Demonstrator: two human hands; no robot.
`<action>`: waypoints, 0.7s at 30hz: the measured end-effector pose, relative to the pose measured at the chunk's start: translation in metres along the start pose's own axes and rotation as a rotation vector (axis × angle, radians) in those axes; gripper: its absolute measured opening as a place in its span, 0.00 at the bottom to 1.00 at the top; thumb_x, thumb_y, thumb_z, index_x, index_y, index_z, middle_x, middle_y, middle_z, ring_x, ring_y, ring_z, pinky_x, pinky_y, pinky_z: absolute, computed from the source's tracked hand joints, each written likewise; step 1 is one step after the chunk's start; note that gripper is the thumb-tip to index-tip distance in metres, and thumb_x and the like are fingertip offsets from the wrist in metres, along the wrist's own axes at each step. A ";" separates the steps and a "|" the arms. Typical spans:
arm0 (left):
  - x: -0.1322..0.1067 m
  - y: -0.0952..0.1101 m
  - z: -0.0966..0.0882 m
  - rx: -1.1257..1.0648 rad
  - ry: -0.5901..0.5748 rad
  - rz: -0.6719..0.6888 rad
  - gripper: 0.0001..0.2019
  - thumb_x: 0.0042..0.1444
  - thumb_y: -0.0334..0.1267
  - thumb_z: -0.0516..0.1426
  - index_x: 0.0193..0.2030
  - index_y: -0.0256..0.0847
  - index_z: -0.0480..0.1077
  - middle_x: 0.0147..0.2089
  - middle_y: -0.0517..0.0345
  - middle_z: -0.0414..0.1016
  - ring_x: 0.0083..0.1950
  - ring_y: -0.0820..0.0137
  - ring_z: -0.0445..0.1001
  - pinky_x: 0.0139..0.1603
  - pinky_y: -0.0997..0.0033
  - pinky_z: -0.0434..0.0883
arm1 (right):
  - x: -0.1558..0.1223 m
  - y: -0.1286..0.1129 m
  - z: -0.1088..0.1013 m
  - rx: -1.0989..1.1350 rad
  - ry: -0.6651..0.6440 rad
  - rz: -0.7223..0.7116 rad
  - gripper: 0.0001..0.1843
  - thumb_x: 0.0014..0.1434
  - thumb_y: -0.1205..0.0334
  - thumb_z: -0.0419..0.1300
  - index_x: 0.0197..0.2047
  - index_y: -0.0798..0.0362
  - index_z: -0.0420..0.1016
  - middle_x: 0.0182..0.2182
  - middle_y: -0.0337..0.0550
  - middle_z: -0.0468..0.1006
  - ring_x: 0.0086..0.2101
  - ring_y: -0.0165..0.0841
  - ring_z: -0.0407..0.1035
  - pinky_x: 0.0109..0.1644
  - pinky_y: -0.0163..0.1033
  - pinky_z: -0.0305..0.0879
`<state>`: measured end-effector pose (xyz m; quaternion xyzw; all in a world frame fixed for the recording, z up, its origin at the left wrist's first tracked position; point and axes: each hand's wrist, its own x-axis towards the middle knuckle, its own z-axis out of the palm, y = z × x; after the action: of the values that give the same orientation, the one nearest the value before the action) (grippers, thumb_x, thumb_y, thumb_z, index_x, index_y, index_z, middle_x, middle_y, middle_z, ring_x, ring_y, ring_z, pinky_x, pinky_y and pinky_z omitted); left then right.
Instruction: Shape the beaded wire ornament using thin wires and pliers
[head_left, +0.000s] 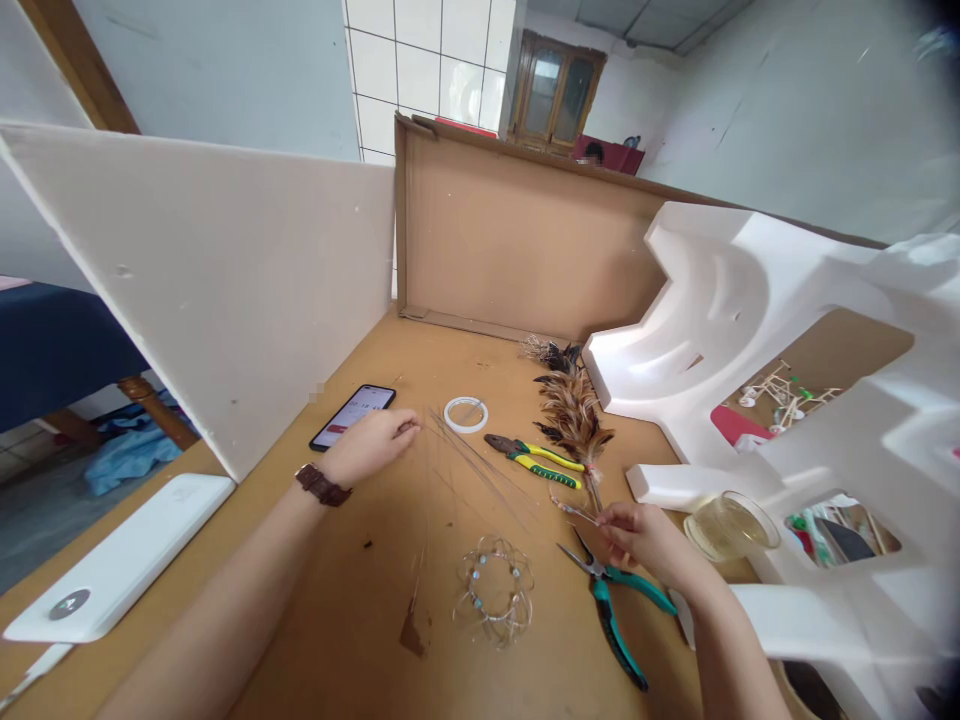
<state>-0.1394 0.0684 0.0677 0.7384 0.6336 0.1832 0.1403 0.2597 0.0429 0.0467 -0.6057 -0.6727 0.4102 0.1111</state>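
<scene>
My right hand (637, 535) pinches the end of a thin beaded wire (570, 508) above the handles of green long-nose pliers (598, 580), which lie with jaws apart. My left hand (382, 440), with a brown watch on the wrist, is closed at the fingertips beside a phone (352, 415). Whatever it may hold is too fine to make out. Just right of it lie several thin straight wires (472, 450). A round wire piece with looped petals and pale beads (495, 590) rests on the table between my arms.
Yellow-green pliers (536, 460), a white ring-shaped coil (466, 414) and brown feathers (574, 415) lie farther back. A glass cup (727, 525) stands at right by white molded foam (712, 270). A white power bank (124, 560) is at left. A foam panel (225, 280) and cardboard (525, 240) border the table.
</scene>
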 end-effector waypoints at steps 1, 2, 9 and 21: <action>0.007 0.002 0.003 0.038 -0.004 -0.003 0.13 0.57 0.40 0.45 0.34 0.41 0.70 0.29 0.58 0.75 0.31 0.71 0.71 0.31 0.75 0.61 | 0.000 0.000 0.002 0.013 -0.005 -0.001 0.11 0.52 0.58 0.52 0.34 0.54 0.70 0.16 0.37 0.73 0.20 0.29 0.68 0.22 0.30 0.58; 0.015 0.004 0.008 0.081 -0.002 -0.006 0.13 0.56 0.38 0.46 0.35 0.41 0.71 0.34 0.56 0.76 0.35 0.70 0.72 0.34 0.75 0.62 | 0.001 -0.001 0.006 0.033 -0.010 -0.003 0.10 0.51 0.58 0.52 0.34 0.54 0.69 0.17 0.37 0.73 0.20 0.29 0.68 0.22 0.30 0.57; 0.104 0.027 0.063 0.168 -0.136 -0.137 0.09 0.56 0.35 0.52 0.34 0.35 0.72 0.37 0.48 0.75 0.40 0.66 0.73 0.40 0.71 0.66 | 0.017 -0.017 0.051 0.102 0.175 -0.048 0.07 0.54 0.60 0.46 0.34 0.51 0.61 0.24 0.39 0.76 0.20 0.30 0.71 0.20 0.31 0.61; 0.140 0.018 0.103 0.192 -0.202 -0.245 0.15 0.58 0.40 0.53 0.51 0.36 0.64 0.50 0.49 0.67 0.47 0.66 0.69 0.45 0.60 0.69 | 0.032 -0.016 0.063 -0.118 0.433 -0.059 0.13 0.56 0.57 0.51 0.44 0.50 0.66 0.39 0.44 0.77 0.38 0.36 0.71 0.41 0.37 0.63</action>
<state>-0.0593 0.2060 -0.0034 0.6803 0.7162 0.0284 0.1534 0.2001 0.0470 0.0066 -0.6649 -0.6735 0.2274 0.2294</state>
